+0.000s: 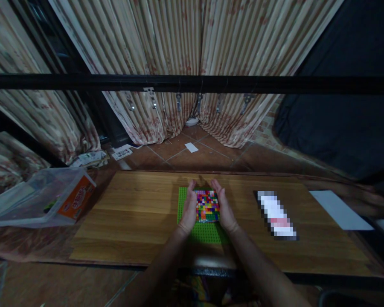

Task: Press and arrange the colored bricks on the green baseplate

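A green studded baseplate [205,232] lies on a low wooden table [131,217]. On it sits a square patch of small multicoloured bricks [207,205]. My left hand [188,209] rests edge-on against the patch's left side, fingers stretched straight and together. My right hand [223,209] mirrors it against the right side, fingers also extended. The two palms face each other with the brick patch between them. Neither hand wraps around anything.
A clear plastic box with an orange label [48,196] stands at the table's left end. A white blurred-out object [277,215] lies right of the baseplate, and a white sheet [339,209] farther right. Behind are a black horizontal bar [192,84], striped curtains and tiled floor.
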